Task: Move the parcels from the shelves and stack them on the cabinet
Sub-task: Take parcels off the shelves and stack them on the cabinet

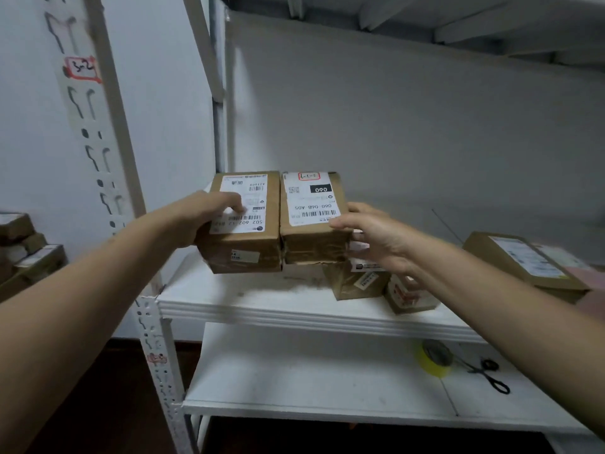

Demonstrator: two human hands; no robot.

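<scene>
1. Both bare forearms stretch in from the lower corners of my feed. The left hand (203,217) grips the left parcel (245,237) at its near-left corner, with the thumb flat on the top label and the fingers curled round the side.
2. The right hand (376,237) meets the right parcel (312,224) with its fingers spread and nearly straight. The thumb tip is on the top right edge and the other fingers lie along the right face. I cannot tell how hard they press.
3. The two brown cardboard boxes sit side by side, touching, at the left end of the white upper shelf (262,303). I cannot tell whether they rest on it or are raised.
4. Their white labels read upside down. The left parcel shows "502 602-12". The right parcel shows "060 06B A05", a black block with "060" and a red-framed handwritten tag.
5. Wrinkled clear tape crosses both front faces.
6. A small taped parcel (355,283) and a small red-printed parcel (409,298) lie just below the right hand. A flat labelled parcel (523,262) lies further right on the same shelf.
7. The lower shelf (311,381) holds a yellow tape roll (435,357) beside black-handled scissors (491,376).
8. A slotted white upright (108,126) carries a red-bordered tag (82,68) reading "3-2". Blurred brown parcels (26,250) are stacked at far left.
</scene>
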